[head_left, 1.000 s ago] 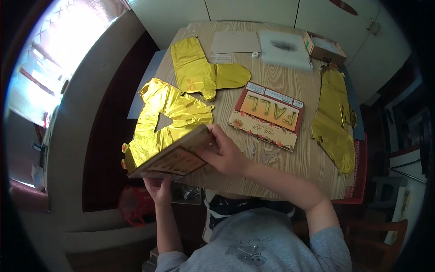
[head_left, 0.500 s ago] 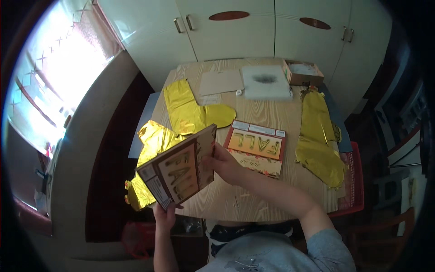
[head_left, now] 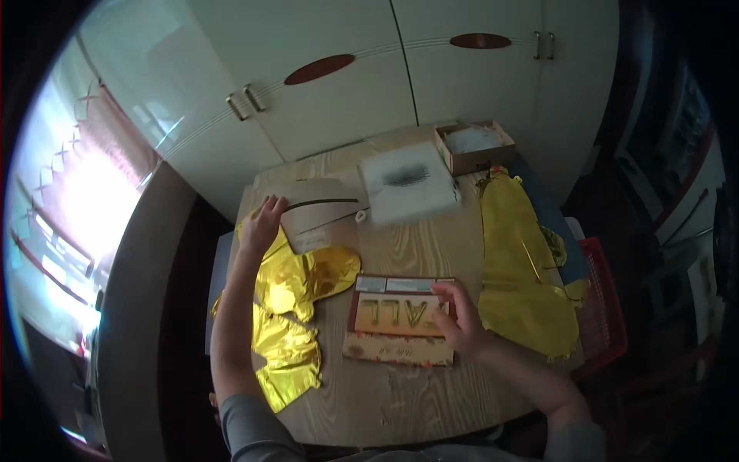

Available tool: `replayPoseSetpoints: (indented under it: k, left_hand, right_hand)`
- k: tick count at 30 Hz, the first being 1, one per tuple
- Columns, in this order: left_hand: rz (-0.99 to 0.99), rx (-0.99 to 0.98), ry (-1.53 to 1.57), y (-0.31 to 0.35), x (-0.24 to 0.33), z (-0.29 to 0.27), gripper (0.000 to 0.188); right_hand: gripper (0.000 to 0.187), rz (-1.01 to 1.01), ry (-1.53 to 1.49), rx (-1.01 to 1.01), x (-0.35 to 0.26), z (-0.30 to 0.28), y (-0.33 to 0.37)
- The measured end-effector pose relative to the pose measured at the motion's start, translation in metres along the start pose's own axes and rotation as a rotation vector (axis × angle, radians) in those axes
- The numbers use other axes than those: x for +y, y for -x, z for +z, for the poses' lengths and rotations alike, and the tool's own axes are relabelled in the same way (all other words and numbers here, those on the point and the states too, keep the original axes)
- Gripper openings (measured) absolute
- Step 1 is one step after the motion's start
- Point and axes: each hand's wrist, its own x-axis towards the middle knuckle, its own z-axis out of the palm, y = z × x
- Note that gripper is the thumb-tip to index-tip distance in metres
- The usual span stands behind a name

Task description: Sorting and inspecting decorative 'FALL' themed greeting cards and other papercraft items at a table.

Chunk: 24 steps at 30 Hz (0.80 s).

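Both apart: left hand (head_left: 263,225) pinching board (head_left: 325,202), 10 o'clock, slippage could crease gold foil (head_left: 289,291); right hand (head_left: 463,322) at packet (head_left: 394,316), 4 o'clock, grip unclear.

Pale glossy cabinets (head_left: 331,115) with metal handles (head_left: 253,98) and reddish oval plaques (head_left: 319,69) stand behind the wood-grained counter (head_left: 419,250). At left, strong daylight glares through a window (head_left: 81,192) beside a pinkish curtain (head_left: 127,127), a greyish wall (head_left: 127,292) adjoining it; the room's right side lies in shadow.
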Motion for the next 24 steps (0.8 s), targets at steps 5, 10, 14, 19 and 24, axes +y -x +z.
replayPoseSetpoints:
  k: [5, 10, 14, 19, 24]
  left_hand:
    - [0.035, -0.121, -0.041, -0.029, -0.026, 0.102, 0.030]
    - [0.095, -0.188, -0.040, -0.016, -0.031, 0.144, 0.048]
    - [0.084, -0.248, 0.063, -0.010, -0.021, 0.141, 0.045]
    - [0.023, -0.342, 0.171, -0.012, -0.015, 0.130, 0.045]
    - [0.127, -0.275, 0.197, 0.001, -0.024, 0.141, 0.040]
  right_hand:
    - [0.037, -0.019, 0.035, 0.015, 0.012, -0.012, -0.003]
    - [0.034, -0.013, 0.081, 0.018, 0.014, -0.015, -0.006]
    - [0.032, -0.024, 0.094, 0.008, 0.017, -0.014, -0.009]
    - [0.029, -0.017, 0.105, 0.009, 0.017, -0.014, -0.012]
    - [0.028, 0.059, 0.143, -0.072, 0.015, -0.013, -0.011]
